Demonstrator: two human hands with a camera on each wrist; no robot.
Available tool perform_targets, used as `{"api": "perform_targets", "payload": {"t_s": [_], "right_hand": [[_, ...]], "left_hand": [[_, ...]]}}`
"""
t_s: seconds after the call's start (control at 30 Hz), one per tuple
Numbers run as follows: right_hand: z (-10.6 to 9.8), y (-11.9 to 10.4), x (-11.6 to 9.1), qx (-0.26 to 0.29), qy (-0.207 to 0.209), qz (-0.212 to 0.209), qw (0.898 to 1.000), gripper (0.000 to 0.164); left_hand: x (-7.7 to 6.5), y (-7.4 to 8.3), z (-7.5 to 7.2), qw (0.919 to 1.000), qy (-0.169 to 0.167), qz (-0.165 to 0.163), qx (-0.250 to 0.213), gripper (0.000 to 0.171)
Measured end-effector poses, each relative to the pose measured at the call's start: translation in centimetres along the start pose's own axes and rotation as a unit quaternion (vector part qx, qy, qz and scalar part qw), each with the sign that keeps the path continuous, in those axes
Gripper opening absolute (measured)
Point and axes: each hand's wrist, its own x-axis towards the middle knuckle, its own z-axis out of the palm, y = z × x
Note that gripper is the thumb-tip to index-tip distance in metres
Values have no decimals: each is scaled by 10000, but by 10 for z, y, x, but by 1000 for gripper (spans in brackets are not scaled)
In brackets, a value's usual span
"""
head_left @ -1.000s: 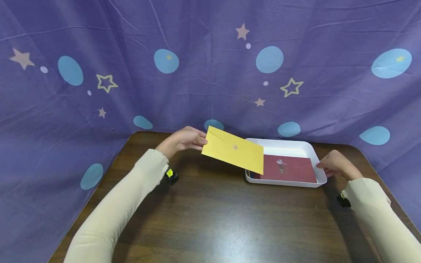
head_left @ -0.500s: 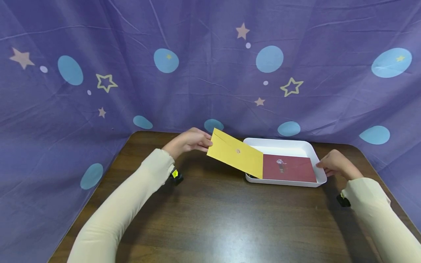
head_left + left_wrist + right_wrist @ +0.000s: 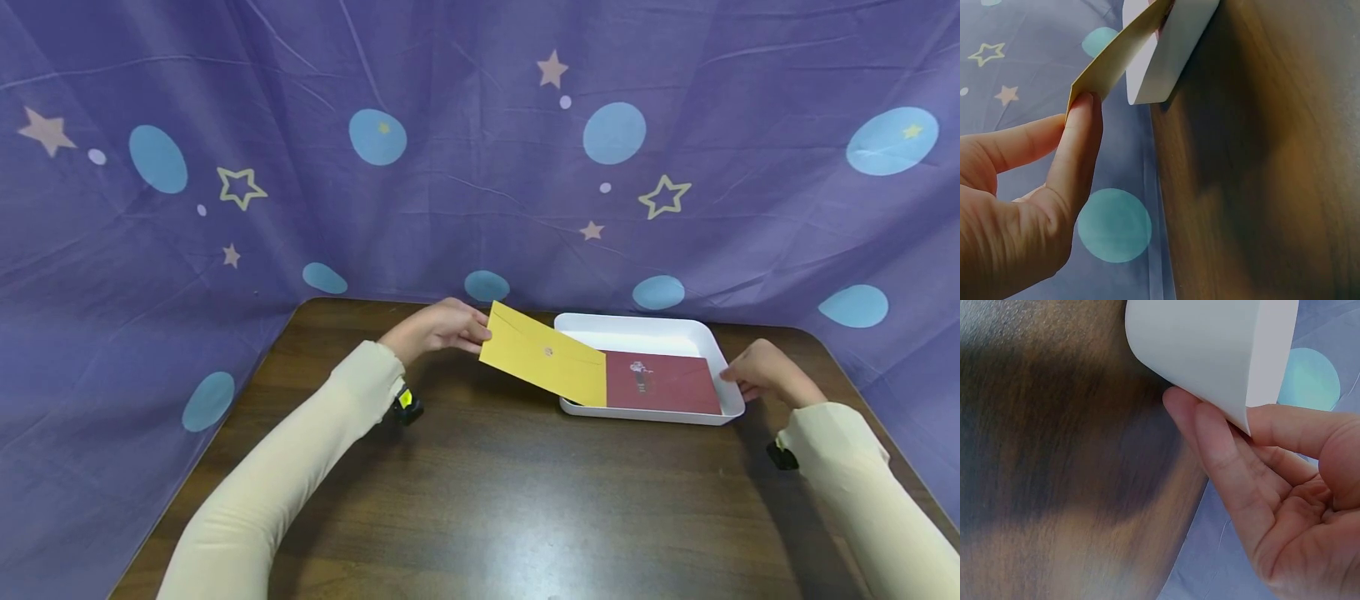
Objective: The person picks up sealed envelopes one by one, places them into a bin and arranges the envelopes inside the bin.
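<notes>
My left hand (image 3: 442, 326) pinches the left edge of a yellow envelope (image 3: 534, 352) between thumb and fingers; the left wrist view shows the same pinch on the envelope (image 3: 1119, 59). The envelope slants down to the right, its lower end inside a white tray (image 3: 637, 329) and next to a dark red envelope (image 3: 663, 385) with a silvery print. Whether the yellow one touches the red one I cannot tell. At the tray's right end, my right hand (image 3: 767, 372) holds the wall, thumb at the rim and fingertips against the outer side of the tray (image 3: 1204, 350).
The tray stands near the back edge of a dark brown wooden table (image 3: 480, 483). Behind the table hangs a purple curtain (image 3: 480, 192) with stars and blue ovals. A black wrist device (image 3: 407, 407) sits on the left forearm.
My left hand has moved right and slightly down, bringing the yellow envelope's lower end into the tray over its left part. The right hand and tray have stayed nearly still.
</notes>
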Motion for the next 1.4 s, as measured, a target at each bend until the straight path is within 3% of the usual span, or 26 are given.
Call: {"api": "perform_targets", "payload": {"t_s": [0.6,1.4], "right_hand": [[-2,-2,-1,-13,-23,-43,10000,25],[2,0,-3,1,30,-186,9998,22]], "left_hand": [[5,-10,-5,9995,-37,-297,-93,44],[15,-3,33,9995,109,-72,-302,43]]}}
